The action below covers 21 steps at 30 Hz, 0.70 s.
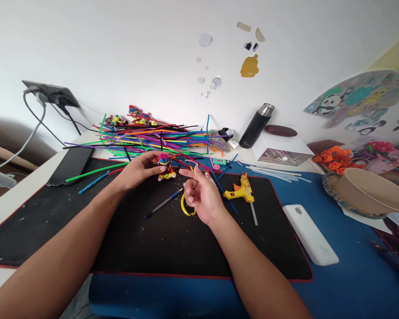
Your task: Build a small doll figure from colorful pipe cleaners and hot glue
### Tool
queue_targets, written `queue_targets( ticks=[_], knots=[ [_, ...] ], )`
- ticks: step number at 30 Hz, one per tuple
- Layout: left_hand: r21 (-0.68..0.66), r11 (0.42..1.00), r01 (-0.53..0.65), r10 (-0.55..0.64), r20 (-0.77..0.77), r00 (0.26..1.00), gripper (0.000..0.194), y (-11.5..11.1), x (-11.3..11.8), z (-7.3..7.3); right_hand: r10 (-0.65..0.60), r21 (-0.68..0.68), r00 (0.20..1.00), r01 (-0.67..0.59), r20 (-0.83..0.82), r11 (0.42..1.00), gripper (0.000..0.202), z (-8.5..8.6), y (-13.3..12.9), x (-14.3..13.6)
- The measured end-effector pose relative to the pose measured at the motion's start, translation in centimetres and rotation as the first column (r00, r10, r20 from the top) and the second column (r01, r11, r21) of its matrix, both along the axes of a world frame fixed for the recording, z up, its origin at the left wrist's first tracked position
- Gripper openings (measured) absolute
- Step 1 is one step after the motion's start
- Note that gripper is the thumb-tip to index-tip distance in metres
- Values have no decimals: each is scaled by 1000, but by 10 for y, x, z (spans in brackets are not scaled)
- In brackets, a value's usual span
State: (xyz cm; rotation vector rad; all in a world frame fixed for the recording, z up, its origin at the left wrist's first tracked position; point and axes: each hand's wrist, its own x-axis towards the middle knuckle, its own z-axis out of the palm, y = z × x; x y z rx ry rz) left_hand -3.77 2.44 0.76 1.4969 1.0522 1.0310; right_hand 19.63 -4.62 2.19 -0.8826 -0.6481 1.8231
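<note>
In my left hand (142, 169) is a small colourful pipe-cleaner doll (164, 165), pinched between thumb and fingers. Its top is pink and blue, and its lower part is yellow and white. Just to the right hovers my right hand (202, 195), palm turned inward. Its index finger points toward the doll, the thumb stands apart and the other fingers curl loosely; I see nothing held in it. Partly hidden beneath that hand are scissors with yellow handles (184, 206). A blue-capped pen (164, 203) lies on the black mat (146, 252) below the doll.
Many loose pipe cleaners (146, 141) are heaped at the back. A yellow glue gun (242, 190) rests right of my right hand. Farther right are a white power bank (310, 235) and a straw-coloured hat (372, 190). A black thermos (257, 126) leans near the wall.
</note>
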Motion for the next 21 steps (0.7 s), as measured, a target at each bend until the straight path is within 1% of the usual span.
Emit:
queue_targets(
  ticks=[5, 11, 15, 21],
  knots=[
    [5, 999, -37, 37, 3, 999, 70, 0, 1, -3, -5, 6, 1000, 5, 3, 1000, 61, 1, -1, -1],
    [-5, 1000, -28, 28, 11, 1000, 72, -1, 1, -4, 4, 4, 1000, -4, 11, 1000, 62, 2, -2, -1],
    [7, 1000, -31, 31, 8, 999, 71, -3, 3, -1, 10, 7, 1000, -11, 22, 1000, 64, 3, -2, -1],
    [9, 1000, -19, 20, -46, 999, 76, -5, 5, 3, 11, 14, 1000, -12, 23, 1000, 64, 3, -3, -1]
  ],
)
